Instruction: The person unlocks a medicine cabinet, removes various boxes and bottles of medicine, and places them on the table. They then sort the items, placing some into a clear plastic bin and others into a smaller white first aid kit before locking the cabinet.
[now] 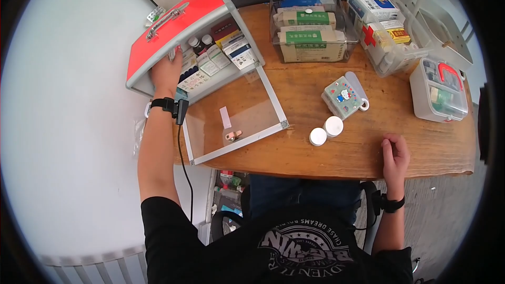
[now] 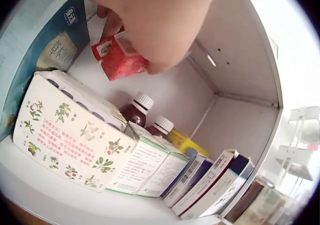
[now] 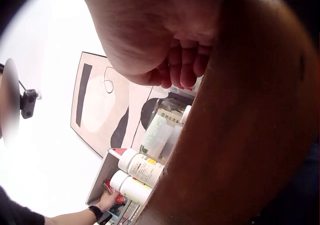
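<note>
My left hand reaches inside the red-topped medicine cabinet. In the left wrist view it grips a small red box above the cabinet floor; most of the fingers are hidden behind the hand. Below it stand a white box with plant drawings, brown bottles with white caps and several upright medicine boxes. A blue box stands at the left side. My right hand rests at the table's front edge, fingers loosely curled, holding nothing.
The cabinet's clear door lies lowered over the wooden table. Two white-capped bottles stand near a Hello Kitty case. Behind are a bin of cartons, a clear medicine tub and a red-handled box.
</note>
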The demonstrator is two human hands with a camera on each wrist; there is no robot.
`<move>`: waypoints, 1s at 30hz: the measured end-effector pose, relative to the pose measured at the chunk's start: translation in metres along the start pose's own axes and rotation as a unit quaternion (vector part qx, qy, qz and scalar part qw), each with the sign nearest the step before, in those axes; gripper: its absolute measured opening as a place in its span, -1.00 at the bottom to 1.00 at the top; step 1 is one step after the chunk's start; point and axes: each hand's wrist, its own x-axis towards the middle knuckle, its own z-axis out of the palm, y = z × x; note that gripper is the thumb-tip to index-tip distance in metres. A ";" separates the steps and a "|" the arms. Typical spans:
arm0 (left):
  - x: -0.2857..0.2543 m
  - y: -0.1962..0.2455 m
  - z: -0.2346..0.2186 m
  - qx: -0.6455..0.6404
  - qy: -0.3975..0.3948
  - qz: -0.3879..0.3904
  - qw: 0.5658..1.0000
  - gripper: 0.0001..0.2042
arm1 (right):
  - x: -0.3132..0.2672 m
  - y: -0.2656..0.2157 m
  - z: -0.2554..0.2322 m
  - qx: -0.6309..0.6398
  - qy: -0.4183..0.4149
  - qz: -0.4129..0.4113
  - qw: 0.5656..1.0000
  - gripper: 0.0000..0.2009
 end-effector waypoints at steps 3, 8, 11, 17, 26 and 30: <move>-0.004 0.009 -0.015 0.036 -0.005 -0.025 0.999 -0.34 | 0.001 -0.003 0.001 -0.022 -0.003 -0.003 1.000 -0.93; -0.002 0.025 -0.039 0.135 -0.117 -0.066 0.982 -0.21 | 0.000 0.002 0.003 -0.046 0.002 -0.021 0.999 -0.94; 0.006 0.012 -0.022 0.186 -0.189 -0.089 0.960 -0.25 | 0.002 -0.001 0.005 -0.050 0.008 -0.029 0.998 -0.95; 0.004 0.019 -0.003 0.218 -0.219 -0.117 0.944 -0.38 | 0.001 -0.006 0.003 -0.080 0.005 -0.028 0.996 -0.95; -0.066 0.083 -0.047 -0.006 0.020 0.150 0.988 -0.51 | 0.009 -0.049 0.030 -0.058 -0.041 -0.057 0.996 -0.22; -0.149 0.174 -0.115 -0.284 -0.179 0.200 0.920 -0.63 | 0.037 -0.066 0.057 -0.162 -0.057 -0.152 0.973 -0.16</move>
